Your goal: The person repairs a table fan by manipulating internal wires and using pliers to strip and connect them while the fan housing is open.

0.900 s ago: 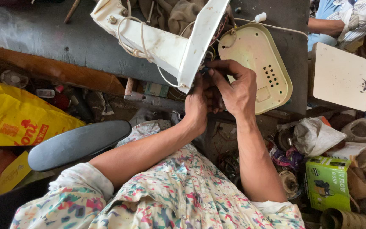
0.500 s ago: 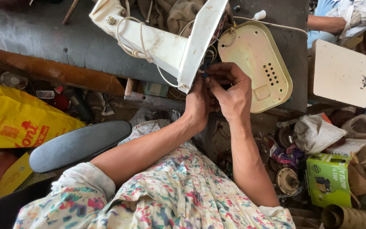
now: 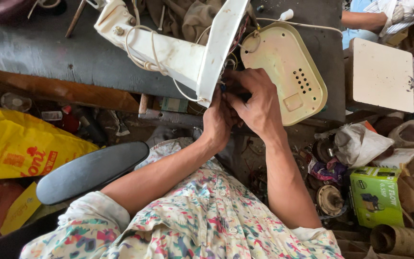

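Observation:
A white plastic fan base (image 3: 216, 52) stands on edge on the grey workbench (image 3: 49, 57), its column and a loose white cord (image 3: 144, 57) stretching to the left. A cream bottom cover (image 3: 288, 72) lies flat to its right. My left hand (image 3: 219, 120) presses against the underside of the base near the bench edge. My right hand (image 3: 257, 103) is curled beside it, fingers pinched on wires inside the base. What the fingertips grip is hidden by the hands.
A yellow plastic bag (image 3: 20, 144) lies at the left, a black chair armrest (image 3: 89, 170) near my lap. A white square block (image 3: 379, 76) and another person's arm (image 3: 360, 19) are at the upper right. A green box (image 3: 374, 196), cardboard tubes and scrap parts crowd the floor right.
Both hands have shifted slightly, with the right fingers closing tighter into the base. The view has moved a little; the fan base stays in place.

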